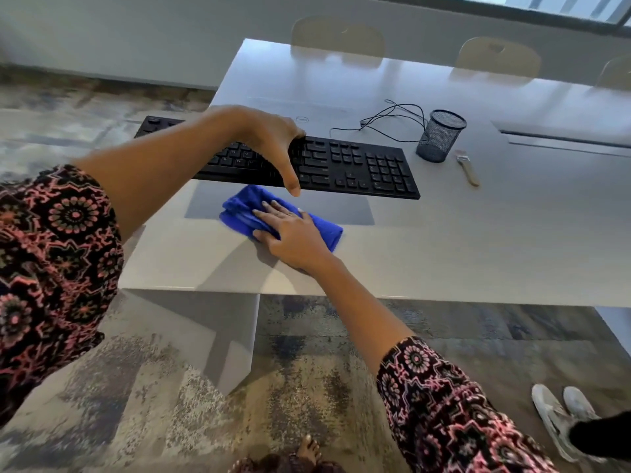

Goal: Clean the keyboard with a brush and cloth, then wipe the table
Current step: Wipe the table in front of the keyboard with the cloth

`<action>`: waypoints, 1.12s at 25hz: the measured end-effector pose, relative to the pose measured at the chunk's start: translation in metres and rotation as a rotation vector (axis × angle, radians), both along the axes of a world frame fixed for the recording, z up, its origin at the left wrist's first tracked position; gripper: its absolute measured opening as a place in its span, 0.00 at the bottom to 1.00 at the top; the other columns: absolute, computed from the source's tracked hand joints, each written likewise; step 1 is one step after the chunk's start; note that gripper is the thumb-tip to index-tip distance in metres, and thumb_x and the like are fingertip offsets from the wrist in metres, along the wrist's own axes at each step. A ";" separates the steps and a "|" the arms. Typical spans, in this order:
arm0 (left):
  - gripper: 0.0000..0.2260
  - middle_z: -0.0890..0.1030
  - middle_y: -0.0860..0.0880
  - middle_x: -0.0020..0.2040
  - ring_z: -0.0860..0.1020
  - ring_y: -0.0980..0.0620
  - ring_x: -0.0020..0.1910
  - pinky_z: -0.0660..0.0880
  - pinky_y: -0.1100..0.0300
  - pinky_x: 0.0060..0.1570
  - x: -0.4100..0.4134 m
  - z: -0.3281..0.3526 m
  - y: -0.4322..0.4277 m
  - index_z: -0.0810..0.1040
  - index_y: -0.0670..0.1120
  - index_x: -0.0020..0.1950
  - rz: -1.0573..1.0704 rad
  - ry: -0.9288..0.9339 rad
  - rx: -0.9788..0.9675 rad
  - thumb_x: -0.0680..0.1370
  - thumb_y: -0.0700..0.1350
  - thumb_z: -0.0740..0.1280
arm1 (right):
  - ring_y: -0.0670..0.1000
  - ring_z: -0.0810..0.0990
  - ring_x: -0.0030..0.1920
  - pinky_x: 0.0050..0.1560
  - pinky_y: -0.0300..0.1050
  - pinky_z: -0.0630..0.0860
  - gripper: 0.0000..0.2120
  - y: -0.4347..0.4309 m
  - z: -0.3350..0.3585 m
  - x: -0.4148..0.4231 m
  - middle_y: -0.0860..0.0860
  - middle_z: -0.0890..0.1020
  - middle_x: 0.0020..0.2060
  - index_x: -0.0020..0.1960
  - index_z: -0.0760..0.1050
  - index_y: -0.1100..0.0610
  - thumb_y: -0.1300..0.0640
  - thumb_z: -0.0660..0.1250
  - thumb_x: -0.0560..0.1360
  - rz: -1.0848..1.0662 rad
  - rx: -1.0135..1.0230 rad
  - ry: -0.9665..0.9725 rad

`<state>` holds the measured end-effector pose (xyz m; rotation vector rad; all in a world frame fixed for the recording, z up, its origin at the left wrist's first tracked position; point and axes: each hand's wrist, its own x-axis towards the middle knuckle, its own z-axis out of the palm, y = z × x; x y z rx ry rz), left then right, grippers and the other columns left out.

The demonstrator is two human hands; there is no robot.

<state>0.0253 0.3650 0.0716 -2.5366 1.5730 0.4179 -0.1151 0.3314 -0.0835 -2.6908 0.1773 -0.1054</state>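
My left hand (273,145) grips the black keyboard (358,169), fingers and thumb curled over its edges, holding it raised off the white tabletop (478,240). My right hand (293,233) lies flat, fingers straight, pressing the blue cloth (239,209) onto the tabletop beneath it. The brush (467,167) lies beside a mesh cup (440,134). Mottled carpet (307,353) covers the floor, and pale chairs (338,35) line the far side.

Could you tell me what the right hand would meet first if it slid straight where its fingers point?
Probably nothing: the right hand, pressing the cloth, would slide over table beneath the lifted keyboard; depth is unclear.
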 end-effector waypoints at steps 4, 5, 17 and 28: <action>0.54 0.69 0.47 0.70 0.69 0.46 0.67 0.66 0.48 0.69 0.000 -0.003 0.020 0.63 0.46 0.74 -0.022 0.034 -0.012 0.56 0.70 0.77 | 0.46 0.58 0.79 0.77 0.56 0.50 0.22 0.029 -0.003 -0.006 0.46 0.65 0.77 0.75 0.68 0.46 0.47 0.62 0.82 0.150 0.061 -0.019; 0.51 0.72 0.48 0.67 0.71 0.46 0.63 0.68 0.49 0.66 0.000 -0.004 0.024 0.67 0.47 0.71 -0.034 0.039 -0.015 0.55 0.70 0.77 | 0.46 0.59 0.78 0.77 0.56 0.52 0.21 0.035 -0.004 -0.010 0.46 0.66 0.77 0.74 0.70 0.47 0.49 0.62 0.82 0.175 0.070 -0.035; 0.55 0.68 0.48 0.72 0.67 0.46 0.70 0.64 0.49 0.70 -0.016 -0.010 0.058 0.61 0.47 0.76 -0.093 0.065 -0.048 0.56 0.68 0.78 | 0.52 0.70 0.74 0.75 0.55 0.62 0.24 0.064 -0.007 -0.087 0.53 0.76 0.70 0.69 0.76 0.59 0.69 0.64 0.73 0.234 -0.167 -0.272; 0.47 0.74 0.50 0.63 0.73 0.48 0.61 0.69 0.52 0.65 -0.036 0.004 0.065 0.68 0.50 0.71 -0.077 0.083 -0.097 0.57 0.66 0.79 | 0.52 0.69 0.75 0.76 0.53 0.64 0.27 0.044 -0.032 -0.107 0.53 0.74 0.72 0.73 0.71 0.57 0.69 0.67 0.76 0.287 -0.402 -0.394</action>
